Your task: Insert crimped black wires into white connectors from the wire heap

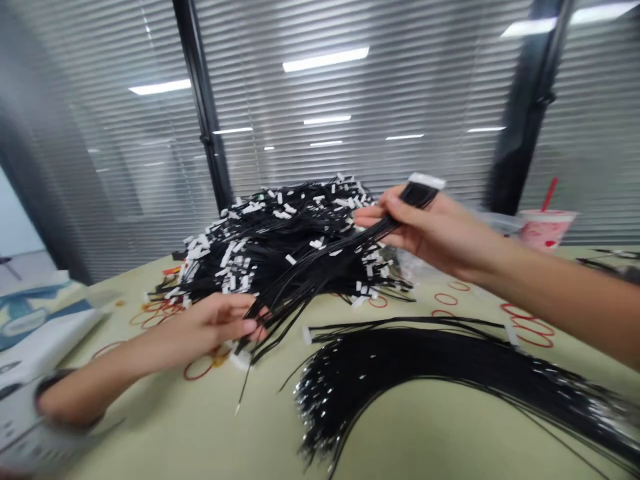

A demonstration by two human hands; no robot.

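A black wire harness (320, 253) stretches diagonally between my hands. My right hand (415, 227) grips its upper end, just below a wide white connector (426, 181). At the lower end, my left hand (225, 320) pinches the wires near another white connector (241, 360), with a few loose wires hanging down. Behind them rises a big heap of black cables with white connectors (295, 212). In front, a thick curved bundle of black wires (425, 353) with shiny tips lies on the table, and a thin harness (400, 323) rests along its upper edge.
Red rubber bands (530, 327) are scattered over the pale green table (200, 433). A pink cup with a red straw (546, 229) stands at the back right, beside clear plastic. White and blue packaging (45, 320) lies at the left. Window blinds are behind the table.
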